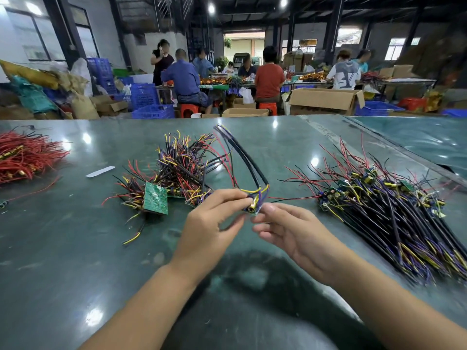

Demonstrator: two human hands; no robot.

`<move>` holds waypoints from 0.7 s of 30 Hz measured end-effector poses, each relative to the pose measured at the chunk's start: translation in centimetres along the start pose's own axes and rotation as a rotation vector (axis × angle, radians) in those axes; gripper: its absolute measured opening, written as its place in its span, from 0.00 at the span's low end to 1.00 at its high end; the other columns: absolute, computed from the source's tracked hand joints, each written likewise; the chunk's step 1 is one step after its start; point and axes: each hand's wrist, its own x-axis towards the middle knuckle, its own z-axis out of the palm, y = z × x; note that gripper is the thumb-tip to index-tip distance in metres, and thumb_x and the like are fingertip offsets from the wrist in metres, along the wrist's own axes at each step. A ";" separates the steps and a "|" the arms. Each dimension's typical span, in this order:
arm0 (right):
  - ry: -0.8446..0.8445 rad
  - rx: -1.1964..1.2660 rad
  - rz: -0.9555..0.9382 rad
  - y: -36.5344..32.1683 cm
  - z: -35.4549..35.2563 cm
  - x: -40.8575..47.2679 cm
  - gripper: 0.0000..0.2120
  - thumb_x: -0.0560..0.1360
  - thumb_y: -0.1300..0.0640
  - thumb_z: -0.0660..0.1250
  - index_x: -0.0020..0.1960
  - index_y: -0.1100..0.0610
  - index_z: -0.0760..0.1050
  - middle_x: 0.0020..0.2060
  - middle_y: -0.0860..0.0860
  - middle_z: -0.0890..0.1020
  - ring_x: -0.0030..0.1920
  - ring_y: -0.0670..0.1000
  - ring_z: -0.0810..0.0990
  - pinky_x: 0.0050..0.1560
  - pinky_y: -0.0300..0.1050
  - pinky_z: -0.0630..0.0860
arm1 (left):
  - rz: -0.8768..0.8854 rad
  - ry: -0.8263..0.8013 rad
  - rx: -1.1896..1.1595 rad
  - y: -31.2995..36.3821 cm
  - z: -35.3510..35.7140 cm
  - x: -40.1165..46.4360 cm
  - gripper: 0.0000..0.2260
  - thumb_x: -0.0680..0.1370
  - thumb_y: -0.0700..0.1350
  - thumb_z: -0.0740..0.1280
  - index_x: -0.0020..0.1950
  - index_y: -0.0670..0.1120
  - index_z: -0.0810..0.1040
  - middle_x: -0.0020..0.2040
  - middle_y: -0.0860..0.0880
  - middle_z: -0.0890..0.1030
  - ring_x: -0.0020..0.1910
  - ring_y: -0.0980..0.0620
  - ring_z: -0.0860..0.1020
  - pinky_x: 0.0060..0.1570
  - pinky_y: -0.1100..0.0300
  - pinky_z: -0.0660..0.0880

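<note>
Both hands meet above the near middle of the glossy dark green table (75, 248). The left hand (209, 223) pinches a small circuit board (254, 204) trailing yellow, purple and black leads between thumb and forefinger, the other fingers loosely curled under. It is held clear of the tabletop, and its long black leads (237, 152) arch up and back over the middle heap. The right hand (295, 233) has its thumb tip at the board's lower right corner with half-curled fingers below; I cannot tell whether it grips.

Just behind the left hand is a tangled heap of wired boards (182, 168), with a flat green printed board (156, 198) leaning at its near left edge. To the right, near the right wrist, a long combed pile of black-leaded boards (391, 210) runs toward the near right edge. A heap of red wires (25, 157) sits well apart at the far left, with a white strip (100, 171) between it and the middle heap. Bare tabletop lies beneath and between the forearms.
</note>
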 end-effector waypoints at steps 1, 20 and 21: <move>0.040 0.037 0.009 0.0 0.0 0.1 0.12 0.65 0.52 0.70 0.44 0.58 0.81 0.39 0.55 0.81 0.37 0.47 0.80 0.41 0.36 0.78 | 0.012 -0.043 -0.017 -0.1 0.0 0.0 0.14 0.70 0.31 0.72 0.55 0.40 0.82 0.53 0.47 0.80 0.54 0.57 0.77 0.59 0.65 0.71; 0.140 -0.083 -0.181 0.9 -0.3 0.4 0.11 0.69 0.72 0.69 0.46 0.58 0.77 0.36 0.49 0.82 0.39 0.47 0.80 0.47 0.41 0.78 | -0.721 -0.160 -0.607 -0.3 0.7 -0.2 0.13 0.69 0.50 0.75 0.47 0.48 0.75 0.38 0.48 0.79 0.35 0.53 0.79 0.38 0.61 0.76; 0.134 -0.174 -0.223 1.1 0.0 0.3 0.11 0.69 0.71 0.69 0.46 0.58 0.76 0.36 0.48 0.82 0.39 0.46 0.80 0.46 0.39 0.77 | -0.799 -0.211 -0.713 -0.2 1.1 -0.3 0.15 0.66 0.51 0.73 0.48 0.46 0.76 0.39 0.47 0.81 0.34 0.53 0.80 0.36 0.63 0.76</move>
